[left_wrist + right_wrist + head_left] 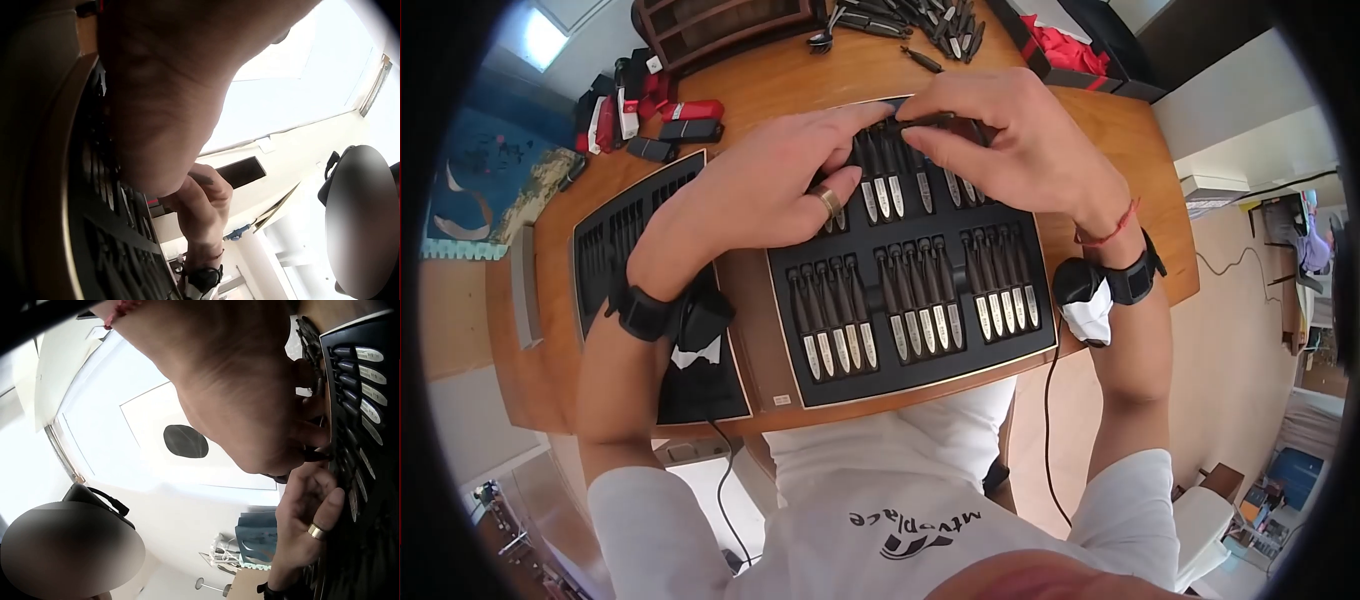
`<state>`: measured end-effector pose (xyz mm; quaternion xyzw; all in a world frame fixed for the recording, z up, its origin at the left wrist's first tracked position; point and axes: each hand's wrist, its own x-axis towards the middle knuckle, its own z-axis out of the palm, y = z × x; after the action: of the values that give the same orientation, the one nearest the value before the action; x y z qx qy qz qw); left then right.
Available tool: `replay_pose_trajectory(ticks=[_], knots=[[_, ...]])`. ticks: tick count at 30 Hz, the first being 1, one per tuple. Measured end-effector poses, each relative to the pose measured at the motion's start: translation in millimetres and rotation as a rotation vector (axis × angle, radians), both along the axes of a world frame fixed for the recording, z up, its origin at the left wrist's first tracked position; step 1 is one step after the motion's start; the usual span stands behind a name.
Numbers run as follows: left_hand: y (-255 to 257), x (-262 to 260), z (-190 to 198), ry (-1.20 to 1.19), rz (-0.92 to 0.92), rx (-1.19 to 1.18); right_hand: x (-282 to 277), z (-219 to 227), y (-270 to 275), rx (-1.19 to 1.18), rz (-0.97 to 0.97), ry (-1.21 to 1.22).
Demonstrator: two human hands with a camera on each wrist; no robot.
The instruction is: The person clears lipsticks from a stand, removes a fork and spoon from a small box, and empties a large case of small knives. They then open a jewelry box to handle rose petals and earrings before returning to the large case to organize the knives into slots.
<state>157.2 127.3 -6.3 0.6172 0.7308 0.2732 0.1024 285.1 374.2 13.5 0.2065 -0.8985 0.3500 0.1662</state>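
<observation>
A black tray (870, 378) holds rows of slim dark pieces with silver, pointed ends (920, 330). Over the tray's upper part, the right hand (1030, 145) pinches a dark slim piece (315, 455) between thumb and fingers. The left hand (750, 185), with a ring on one finger, is over the upper left slots; its index fingertip is close to the held piece, and whether they touch is unclear. In the right wrist view the left hand (306, 519) has its thumb apart from the index finger. The left wrist view shows the right hand (203, 206) beyond the near palm.
Another black tray (615, 230) of dark pieces lies at the left. Loose dark pieces (955, 30) are piled at the table's far edge, near a wooden rack (730, 35). Red and black small items (690, 110) lie upper left; a box with red cloth (1065, 50) is upper right.
</observation>
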Motion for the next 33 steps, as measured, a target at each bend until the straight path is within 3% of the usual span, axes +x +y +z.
replay_pose_trajectory(ticks=[8, 10, 19, 22, 26, 29, 33], knots=[[1.4, 1.7, 4.8, -0.111, 0.053, -0.017, -0.5, -0.7, -9.2, 0.248, -0.044, 0.151], [1.6, -0.4, 2.7, -0.09, 0.025, 0.01, -0.3, 1.5, -9.0, 0.294, -0.135, 0.134], [4.5, -3.3, -12.6, 0.129, -0.049, 0.154, 2.1, -2.0, -3.3, 0.379, -0.071, 0.017], [3.8, -1.0, -8.5, 0.12, -0.047, 0.088, 5.9, -2.8, -4.7, 0.405, -0.059, -0.068], [5.0, 4.3, -1.9, 0.122, -0.013, 0.038, 13.0, 6.6, -5.7, 0.375, -0.073, -0.098], [3.9, 4.4, -3.2, 0.129, -0.018, 0.01, 13.0, 16.2, -0.5, 0.232, 0.048, -0.237], [5.4, 3.9, -3.8, 0.174, -0.015, -0.008, 8.6, 6.1, -0.7, 0.246, 0.056, -0.137]])
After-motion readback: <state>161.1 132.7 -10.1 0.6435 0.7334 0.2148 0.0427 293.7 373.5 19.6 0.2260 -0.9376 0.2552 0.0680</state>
